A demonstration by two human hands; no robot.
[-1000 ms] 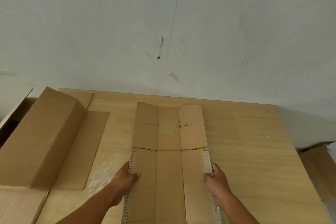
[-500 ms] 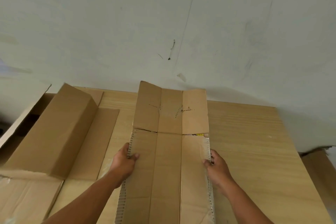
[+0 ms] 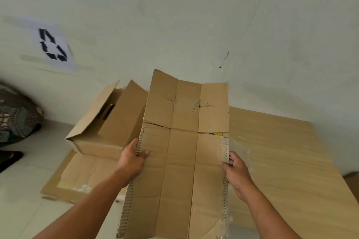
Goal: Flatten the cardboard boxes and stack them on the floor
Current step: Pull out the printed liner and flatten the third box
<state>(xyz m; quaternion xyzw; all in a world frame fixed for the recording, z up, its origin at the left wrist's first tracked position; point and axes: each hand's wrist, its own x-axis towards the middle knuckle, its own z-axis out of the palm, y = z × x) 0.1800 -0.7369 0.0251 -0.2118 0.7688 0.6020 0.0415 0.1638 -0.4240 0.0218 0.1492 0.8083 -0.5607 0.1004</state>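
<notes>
Left hand (image 3: 134, 158) clamps the left corrugated edge of the flattened brown cardboard box (image 3: 180, 161), thumb on top and fingers curled under. Right hand (image 3: 236, 170) grips the opposite edge the same way. Change noted: a second ago this box lay flat on the light wooden desk (image 3: 281, 151) with both hands at its edges. Now it is raised clear of the desk, far flaps tipped up toward the wall, and the view has swung left to take in the floor. Judgement: flattening of this piece looks done, and the carry to the stack is under way. Likely target is the flat brown cardboard sheet (image 3: 77, 176) on the pale floor left of the desk. An open, unflattened brown cardboard box (image 3: 108, 122) sits at its far end and remains to be done. Markings: white paper sheet (image 3: 52, 46) taped to the wall carries a black three-arrow recycling symbol, no words. Small yellow scrap (image 3: 217, 134) at the flap seam is too small to read. Box faces show scuffs only, no print.
</notes>
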